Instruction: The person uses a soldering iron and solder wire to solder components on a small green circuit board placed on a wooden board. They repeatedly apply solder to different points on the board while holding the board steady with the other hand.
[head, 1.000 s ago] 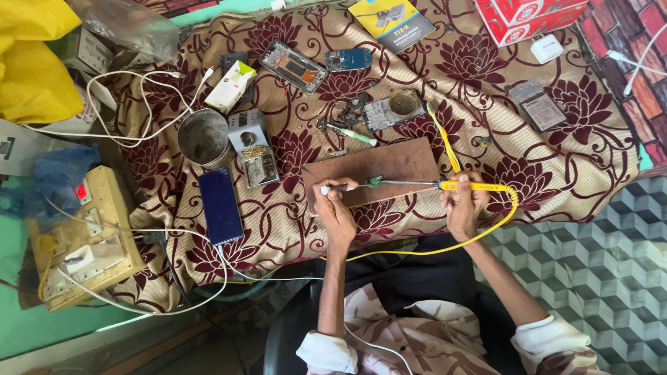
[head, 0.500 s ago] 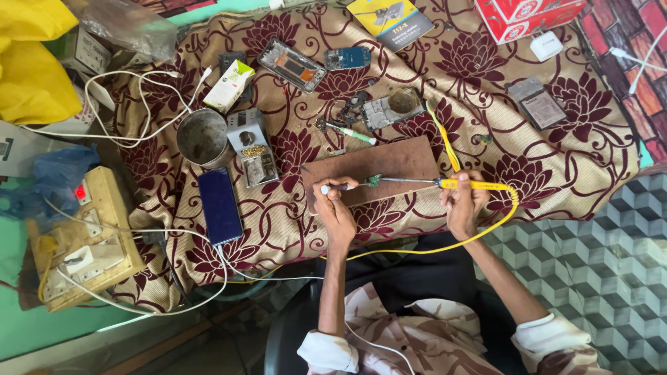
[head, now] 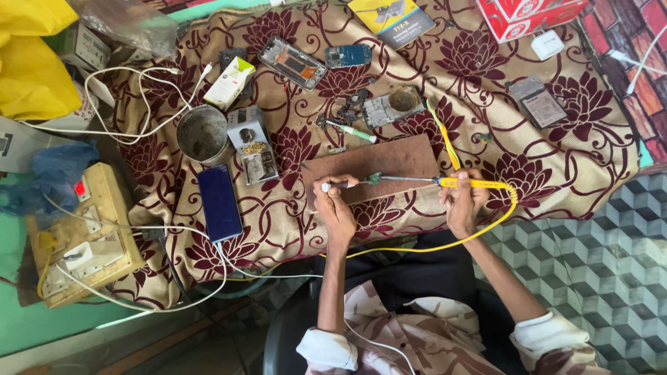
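Taking the brown wooden board (head: 372, 167) as my landmark and working outward from the body, I see almost no change over the last second: both hands sit at the board's near edge in the same poses as in the earlier frames, the iron is level as before, and the small piece has not shifted, so I judge the work is in a steady, held contact and not a reach or a withdrawal. My left hand (head: 338, 208), at the board's near-left corner, has its fingers closed in a pinch around a slim tool with a white end (head: 332, 185), its tip pointing right along the board's near edge. My right hand (head: 464, 201), just off the near-right corner, has its fingers wrapped shut around the yellow handle of the soldering iron (head: 445, 182); its thin metal shaft runs left along the near edge to a small green component (head: 375, 178), which lies on the board between the two tools. Whether the tip truly touches it is too fine to tell. The iron's yellow cord (head: 504, 212) loops back toward my lap. Left of the board lies a dark blue phone (head: 219, 203) on the maroon flowered cloth (head: 556, 149), and beyond that a metal cup (head: 202, 134). Past the far edge rest a green-handled tool (head: 358, 132) and an opened phone frame (head: 292, 62).
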